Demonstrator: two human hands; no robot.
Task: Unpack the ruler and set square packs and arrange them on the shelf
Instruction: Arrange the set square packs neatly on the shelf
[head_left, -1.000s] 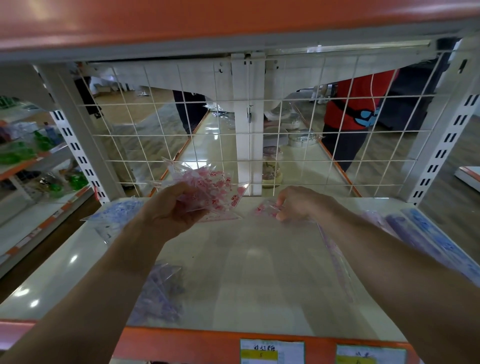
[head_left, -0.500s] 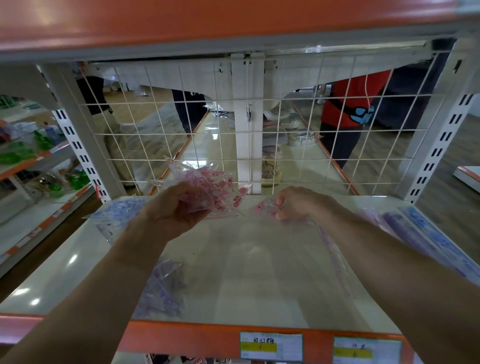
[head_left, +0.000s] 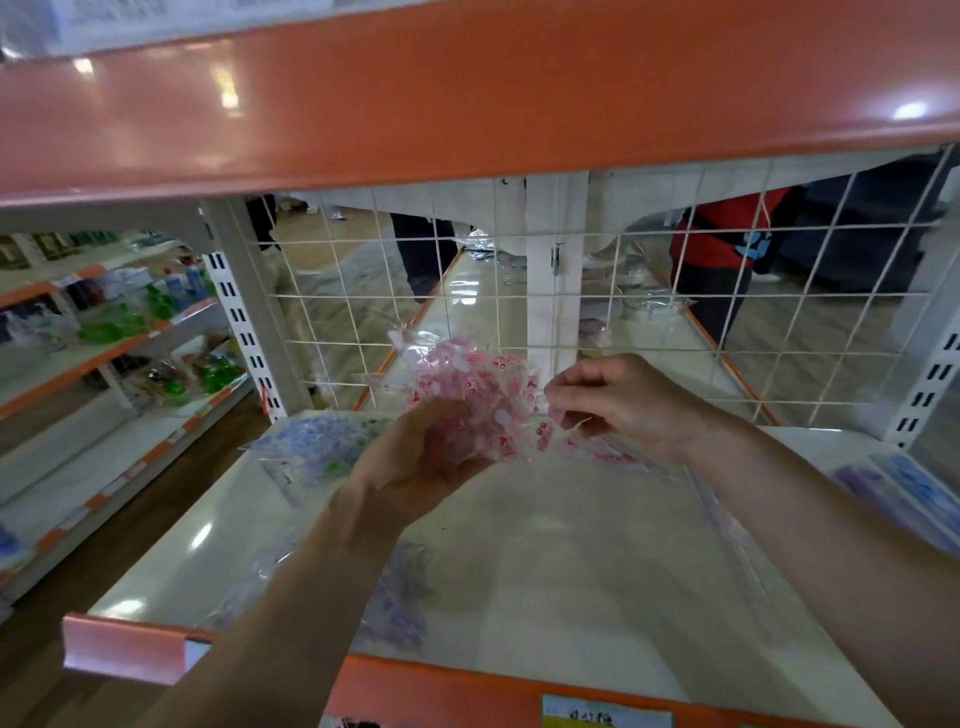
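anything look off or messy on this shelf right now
Nothing looks broken or spilled. The packs just aren't lined up: a blue pack lies slanted at the back left of the shelf, a purple pack sits crooked near the front edge, and the left hand grips a crumpled bunch of pink wrapping.

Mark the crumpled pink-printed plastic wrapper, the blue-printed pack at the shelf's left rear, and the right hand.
crumpled pink-printed plastic wrapper (head_left: 483, 395), head view, its bunched middle.
blue-printed pack (head_left: 306, 441), head view, its printed face.
right hand (head_left: 618, 400), head view, its back.
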